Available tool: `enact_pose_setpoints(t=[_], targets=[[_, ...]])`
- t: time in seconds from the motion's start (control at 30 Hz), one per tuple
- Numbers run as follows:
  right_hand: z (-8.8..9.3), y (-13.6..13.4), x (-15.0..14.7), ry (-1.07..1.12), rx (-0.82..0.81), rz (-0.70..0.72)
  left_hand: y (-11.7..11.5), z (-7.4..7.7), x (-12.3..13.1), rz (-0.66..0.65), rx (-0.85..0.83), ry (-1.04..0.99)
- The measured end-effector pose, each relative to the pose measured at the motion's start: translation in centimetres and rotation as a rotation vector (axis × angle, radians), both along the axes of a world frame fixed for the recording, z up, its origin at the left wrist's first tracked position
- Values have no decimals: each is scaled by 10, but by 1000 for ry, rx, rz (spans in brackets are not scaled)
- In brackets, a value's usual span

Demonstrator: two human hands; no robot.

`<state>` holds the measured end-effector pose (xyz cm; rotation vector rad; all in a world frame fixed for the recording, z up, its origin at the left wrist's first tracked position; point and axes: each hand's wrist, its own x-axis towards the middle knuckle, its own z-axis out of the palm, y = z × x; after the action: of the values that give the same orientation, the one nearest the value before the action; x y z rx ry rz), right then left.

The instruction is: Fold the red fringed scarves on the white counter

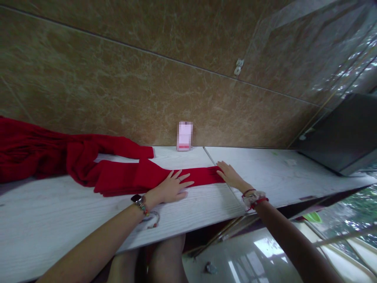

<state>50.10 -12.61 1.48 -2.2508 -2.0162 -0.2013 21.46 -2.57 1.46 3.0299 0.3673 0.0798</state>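
A red knitted garment [118,179] stretches along the white wood-grain tabletop [73,220]. One narrow part of it, ribbed towards its end, lies straightened out to the right. My left hand [172,186] rests flat on this narrow part, fingers spread, a ring on one finger. At the ribbed end, my right hand [229,175] lies with its fingers stretched out, touching the fabric's edge. Further left the garment is bunched up, and a second narrow part runs beside the wall. No fabric shows gripped in either hand.
A pink phone [184,136], blurred out, leans upright on the brown marbled wall [132,86]. A dark box-shaped object [338,133] stands at the tabletop's right end. Below the front edge are my knees [166,259] and a shiny floor [241,255].
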Motion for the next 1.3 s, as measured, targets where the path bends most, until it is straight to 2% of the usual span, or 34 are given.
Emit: enact_pose_setpoints(t=[0.13,0.27,0.37,0.53,0.63,0.7,0.87,0.97,1.07,1.23,1.3], targets=[[-3,6,-30,18,29,209,1,-2,1,2,5,-3],[-7,13,-46,25,-1,268,2,-3,1,3,12,0],[-9,12,-35,21,-20,228,2,-2,1,0,9,11],[-9,-2,6,-15,-35,13,1,0,1,-1,4,10],[-6,-5,12,6,-8,-32,0,1,0,0,-1,14],[-3,-2,2,37,9,14,0,1,0,-2,-1,12],[-2,20,-45,34,17,232,-1,2,1,5,18,14],[-6,27,-56,30,-8,269,0,1,1,3,24,9],[-8,22,-41,30,-17,216,1,0,0,-9,25,-7],[-4,-1,5,34,-62,-20,0,-1,0,-5,24,-20],[-1,-5,15,33,-47,-72,0,-1,0,-7,31,-23]])
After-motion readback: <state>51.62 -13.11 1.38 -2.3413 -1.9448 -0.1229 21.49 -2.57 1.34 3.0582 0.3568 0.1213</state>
